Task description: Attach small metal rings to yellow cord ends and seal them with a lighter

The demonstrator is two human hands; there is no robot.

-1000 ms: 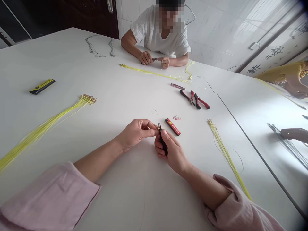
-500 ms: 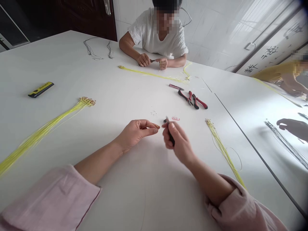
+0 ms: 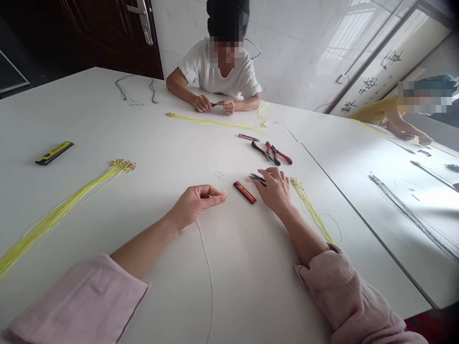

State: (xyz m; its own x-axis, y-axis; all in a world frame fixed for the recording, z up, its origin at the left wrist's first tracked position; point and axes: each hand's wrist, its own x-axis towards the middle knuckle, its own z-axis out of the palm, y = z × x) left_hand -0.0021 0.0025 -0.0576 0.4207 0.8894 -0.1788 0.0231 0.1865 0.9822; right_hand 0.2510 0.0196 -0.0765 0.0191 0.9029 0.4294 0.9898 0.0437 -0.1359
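My left hand [image 3: 196, 204] pinches the end of a thin yellow cord [image 3: 208, 267], which trails down over the white table. My right hand [image 3: 274, 188] is over a small dark cutting tool [image 3: 258, 179] lying on the table, its fingers bent and partly spread at the handles; whether they grip it is unclear. Between my hands lies a black and red case [image 3: 245, 192]. Tiny bits [image 3: 219, 174] are scattered just beyond my left hand. A bundle of yellow cords [image 3: 310, 208] lies right of my right hand.
Farther back are red-black pliers [image 3: 271, 153] and a red tool [image 3: 248, 137]. At left lie a large yellow cord bundle [image 3: 77, 195] and a yellow-black case [image 3: 54, 153]. Across the table [image 3: 150, 129] a person in white works; another sits at right. Grey cords [image 3: 405, 205] lie at right.
My right hand has moved away from my left hand, over the cutting tool on the table. The black and red case now lies between my hands. The view has shifted slightly.
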